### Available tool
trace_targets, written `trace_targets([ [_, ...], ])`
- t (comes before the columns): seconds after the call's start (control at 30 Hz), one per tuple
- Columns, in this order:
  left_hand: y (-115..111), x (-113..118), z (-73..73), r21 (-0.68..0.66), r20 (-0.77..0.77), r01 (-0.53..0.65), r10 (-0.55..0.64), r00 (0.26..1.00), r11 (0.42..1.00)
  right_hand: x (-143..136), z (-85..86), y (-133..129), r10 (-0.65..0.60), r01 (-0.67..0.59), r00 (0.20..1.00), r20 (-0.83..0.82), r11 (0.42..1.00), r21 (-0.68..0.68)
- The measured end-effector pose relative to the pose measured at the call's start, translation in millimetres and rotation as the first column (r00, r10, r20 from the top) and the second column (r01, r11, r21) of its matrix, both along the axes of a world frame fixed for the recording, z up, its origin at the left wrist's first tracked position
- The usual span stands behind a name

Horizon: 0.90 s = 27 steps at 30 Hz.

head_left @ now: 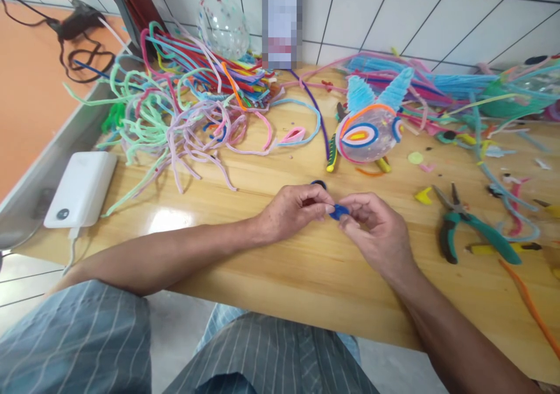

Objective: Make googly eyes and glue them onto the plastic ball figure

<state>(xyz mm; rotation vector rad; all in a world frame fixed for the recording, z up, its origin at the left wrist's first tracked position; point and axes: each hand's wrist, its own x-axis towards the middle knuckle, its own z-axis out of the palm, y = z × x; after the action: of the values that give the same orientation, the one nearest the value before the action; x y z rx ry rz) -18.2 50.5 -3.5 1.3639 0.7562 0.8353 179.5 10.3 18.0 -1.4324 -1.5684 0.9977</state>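
Observation:
Both hands meet low over the wooden table, pinching a small dark blue coil [338, 211] that looks like wound pipe cleaner. My left hand [300, 210] grips its left edge between thumb and index finger. On the other side, the fingertips of my right hand [371, 222] hold its right edge. Just behind my left fingers lies a dark round piece [319, 183], partly hidden. Beyond the hands sits a clear balloon figure [370, 140] with fuzzy light blue ears [396, 89] and an eye of orange, yellow, white and blue rings [359, 135].
Green-handled pliers [455, 225] lie to the right beside a yellow cutter [503, 248]. Tangled pipe cleaners [175, 119] spread over the back left. A white power bank [81, 189] with a cable stands at the left edge. A clear speckled balloon [224, 26] rests near the tiled wall.

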Motion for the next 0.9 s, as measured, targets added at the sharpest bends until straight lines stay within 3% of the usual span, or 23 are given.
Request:
trace_targets([
  [0.23,0.1,-0.5,-0.2,-0.001,-0.002,0.005,-0.005,1.000,1.000,-0.1,3.5,1.8,0.021,-0.024,0.997,-0.077,0.999,-0.042],
  [0.67,-0.7,1.1,-2.1,-0.023,0.021,-0.002,0.002,1.000,1.000,0.1,-0.2,-1.5,0.025,-0.026,0.999,0.031,0.999,0.023],
  [0.9,-0.7,1.9,-3.0,-0.098,0.125,-0.003,0.015,0.992,0.995,-0.6,1.1,-1.4,0.031,-0.032,0.999,0.027,0.999,0.039],
])
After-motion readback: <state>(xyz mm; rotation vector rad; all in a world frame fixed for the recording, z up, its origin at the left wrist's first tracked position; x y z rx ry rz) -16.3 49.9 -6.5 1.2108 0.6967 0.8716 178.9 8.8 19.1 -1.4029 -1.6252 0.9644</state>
